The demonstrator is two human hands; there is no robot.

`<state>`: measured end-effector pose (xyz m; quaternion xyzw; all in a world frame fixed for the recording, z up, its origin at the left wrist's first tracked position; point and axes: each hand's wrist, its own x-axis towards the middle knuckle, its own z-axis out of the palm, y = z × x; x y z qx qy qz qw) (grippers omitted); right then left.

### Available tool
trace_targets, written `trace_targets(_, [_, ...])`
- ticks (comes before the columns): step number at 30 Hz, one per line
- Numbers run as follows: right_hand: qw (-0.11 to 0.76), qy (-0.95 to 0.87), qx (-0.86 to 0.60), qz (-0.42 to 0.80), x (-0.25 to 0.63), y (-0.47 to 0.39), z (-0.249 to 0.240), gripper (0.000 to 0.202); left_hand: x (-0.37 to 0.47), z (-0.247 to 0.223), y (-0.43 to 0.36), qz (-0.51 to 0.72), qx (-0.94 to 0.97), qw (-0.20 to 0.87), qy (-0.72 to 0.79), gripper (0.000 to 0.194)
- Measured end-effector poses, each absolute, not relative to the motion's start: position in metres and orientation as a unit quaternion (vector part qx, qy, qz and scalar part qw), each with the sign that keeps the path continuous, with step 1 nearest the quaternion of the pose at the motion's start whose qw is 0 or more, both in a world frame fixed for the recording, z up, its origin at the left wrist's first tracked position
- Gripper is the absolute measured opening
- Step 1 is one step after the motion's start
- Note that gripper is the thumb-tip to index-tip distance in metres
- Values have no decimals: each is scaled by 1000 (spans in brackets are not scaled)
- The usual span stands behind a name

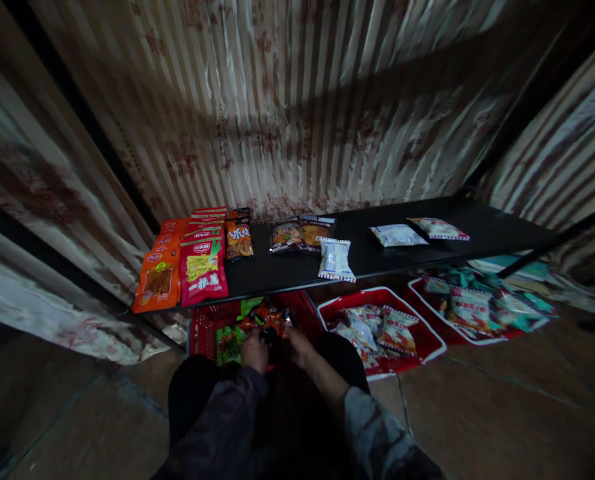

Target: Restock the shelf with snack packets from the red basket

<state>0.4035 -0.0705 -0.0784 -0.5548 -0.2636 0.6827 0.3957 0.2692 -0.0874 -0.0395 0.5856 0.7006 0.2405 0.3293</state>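
Both of my hands reach down into a red basket (202, 333) under the front edge of the black shelf. My left hand (254, 351) touches an orange and black snack packet (268, 319), its fingers bent around the near side. At the packet's right side is my right hand (297, 345), with its fingertips dim and partly lost among the wrappers. Green packets (228, 343) lie left of my left hand in the same basket. Whether either hand grips a packet firmly is too dark to tell.
Orange bags (160, 270), pink bags (204, 270), brown packets (287, 235) and white packets (336, 259) lie on the black shelf (277, 270). Two more red baskets (430, 347) (457, 333) of packets stand right. Dark metal posts (84, 113) flank the shelf.
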Motion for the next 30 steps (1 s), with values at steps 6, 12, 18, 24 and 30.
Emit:
trace_targets(6, [430, -65, -432, 790, 390, -91, -40, 28, 255, -10, -127, 311, 676, 296, 600, 31])
trace_targets(12, [433, -100, -427, 788, 386, -99, -26, 19, 228, -6, -131, 390, 591, 451, 543, 32])
trace_targets(18, [464, -112, -391, 787, 388, -108, -28, 15, 213, 3, -118, 457, 422, 548, 559, 28])
trace_targets(24, [499, -124, -416, 750, 381, -116, -23, 26, 226, -6, -125, 518, 304, 590, 540, 44])
trace_targets(30, [532, -96, -402, 739, 368, -115, -8, 30, 234, 3, -126, 583, 228, 554, 549, 47])
